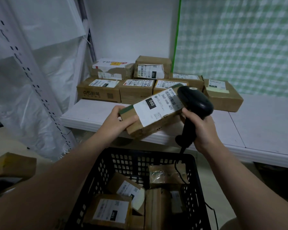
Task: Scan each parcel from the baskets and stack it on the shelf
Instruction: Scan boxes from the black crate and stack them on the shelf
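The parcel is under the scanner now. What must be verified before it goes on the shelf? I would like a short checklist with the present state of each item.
1. Grip: the left hand grips the held parcel by its end: ok.
2. Label: it faces up, toward the scanner: ok.
3. Aim: the right hand holds the scanner head over the label's barcode end: ok.
4. Scan registered: cannot tell, no light or screen shows.
5. Room: the shelf has bare board beside the stacked parcels: ok.
6. Cable free of the basket: not ok, it trails inside and may snag.
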Action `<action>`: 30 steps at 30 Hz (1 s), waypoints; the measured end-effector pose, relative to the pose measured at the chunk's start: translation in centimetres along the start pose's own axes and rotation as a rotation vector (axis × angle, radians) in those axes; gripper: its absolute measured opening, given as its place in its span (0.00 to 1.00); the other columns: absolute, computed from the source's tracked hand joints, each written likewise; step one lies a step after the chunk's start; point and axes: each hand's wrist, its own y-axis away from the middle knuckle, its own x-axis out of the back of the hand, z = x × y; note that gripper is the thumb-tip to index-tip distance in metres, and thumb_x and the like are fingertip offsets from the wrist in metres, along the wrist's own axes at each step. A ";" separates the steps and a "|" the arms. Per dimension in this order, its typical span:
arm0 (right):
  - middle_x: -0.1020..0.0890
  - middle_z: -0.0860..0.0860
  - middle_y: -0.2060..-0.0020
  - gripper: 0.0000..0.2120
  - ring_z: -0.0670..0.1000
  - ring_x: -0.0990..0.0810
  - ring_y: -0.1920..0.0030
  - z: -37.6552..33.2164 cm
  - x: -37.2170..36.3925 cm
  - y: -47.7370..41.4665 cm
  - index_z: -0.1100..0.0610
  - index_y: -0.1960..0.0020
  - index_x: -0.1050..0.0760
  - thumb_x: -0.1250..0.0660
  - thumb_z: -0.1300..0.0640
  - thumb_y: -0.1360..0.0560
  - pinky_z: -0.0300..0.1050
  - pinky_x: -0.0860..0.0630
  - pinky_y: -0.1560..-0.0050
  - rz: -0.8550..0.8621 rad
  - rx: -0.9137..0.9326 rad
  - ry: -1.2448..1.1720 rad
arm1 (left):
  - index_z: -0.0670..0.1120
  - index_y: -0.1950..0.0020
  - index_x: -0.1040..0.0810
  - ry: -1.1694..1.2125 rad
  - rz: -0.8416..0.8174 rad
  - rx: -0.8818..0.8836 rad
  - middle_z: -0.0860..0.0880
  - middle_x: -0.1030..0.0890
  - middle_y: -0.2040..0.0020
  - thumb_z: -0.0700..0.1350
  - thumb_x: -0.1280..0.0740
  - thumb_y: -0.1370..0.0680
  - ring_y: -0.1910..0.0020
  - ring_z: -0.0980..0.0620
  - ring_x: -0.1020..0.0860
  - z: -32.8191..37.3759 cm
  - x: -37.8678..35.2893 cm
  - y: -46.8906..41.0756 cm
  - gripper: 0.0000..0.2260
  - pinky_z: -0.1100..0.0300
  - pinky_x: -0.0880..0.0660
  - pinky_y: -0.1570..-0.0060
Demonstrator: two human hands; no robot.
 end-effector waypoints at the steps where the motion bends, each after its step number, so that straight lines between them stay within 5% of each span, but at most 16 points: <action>1: 0.16 0.44 0.57 0.10 0.48 0.20 0.48 -0.2 -0.2 0.1 0.51 0.51 0.19 0.26 0.57 0.33 0.47 0.25 0.43 -0.005 0.042 -0.001 | 0.53 0.41 0.32 -0.056 0.019 -0.040 0.57 0.26 0.45 0.53 0.29 0.26 0.47 0.57 0.24 -0.3 -0.1 0.2 0.19 0.56 0.24 0.46; 5: 0.16 0.44 0.56 0.17 0.44 0.19 0.50 -0.5 -0.9 0.2 0.56 0.46 0.21 0.27 0.56 0.34 0.43 0.25 0.45 0.022 0.101 -0.020 | 0.52 0.43 0.34 -0.111 0.035 -0.128 0.55 0.26 0.44 0.53 0.27 0.28 0.48 0.55 0.23 -0.7 -0.8 0.7 0.21 0.52 0.22 0.46; 12: 0.15 0.56 0.48 0.12 0.55 0.17 0.45 1.3 -2.5 1.7 0.54 0.45 0.19 0.27 0.59 0.29 0.58 0.23 0.41 -0.146 -0.117 -0.086 | 0.58 0.34 0.35 -0.438 -0.083 -0.173 0.53 0.34 0.40 0.56 0.24 0.32 0.38 0.54 0.37 0.7 -1.4 0.0 0.31 0.55 0.34 0.39; 15: 0.15 0.53 0.50 0.07 0.52 0.17 0.46 1.6 -2.9 2.5 0.49 0.50 0.18 0.27 0.57 0.27 0.54 0.21 0.43 -0.223 -0.093 0.099 | 0.57 0.36 0.42 -0.312 -0.102 -0.119 0.53 0.34 0.37 0.59 0.23 0.37 0.35 0.52 0.34 0.1 -2.2 0.4 0.38 0.51 0.31 0.34; 19: 0.16 0.45 0.57 0.10 0.42 0.18 0.53 1.1 -3.2 3.2 0.54 0.47 0.20 0.27 0.56 0.27 0.30 0.26 0.57 -0.139 0.059 0.312 | 0.60 0.26 0.48 -0.031 -0.089 -0.163 0.55 0.34 0.31 0.50 0.23 0.32 0.32 0.54 0.32 -1.4 -3.9 2.0 0.44 0.51 0.31 0.33; 24: 0.24 0.47 0.76 0.13 0.53 0.20 0.70 0.0 -3.3 4.9 0.56 0.66 0.23 0.26 0.48 0.31 0.48 0.24 0.64 -0.005 0.111 0.399 | 0.60 0.24 0.49 -0.034 -0.047 -0.160 0.52 0.37 0.27 0.57 0.25 0.36 0.29 0.52 0.35 -1.5 -4.8 2.9 0.47 0.46 0.35 0.30; 30: 0.26 0.58 0.72 0.11 0.54 0.24 0.74 -2.3 -2.9 6.3 0.65 0.60 0.24 0.30 0.57 0.25 0.45 0.24 0.72 0.076 0.012 0.150 | 0.56 0.23 0.51 -0.106 -0.012 -0.189 0.51 0.40 0.25 0.55 0.25 0.33 0.27 0.52 0.38 -1.4 -5.4 3.2 0.47 0.46 0.37 0.28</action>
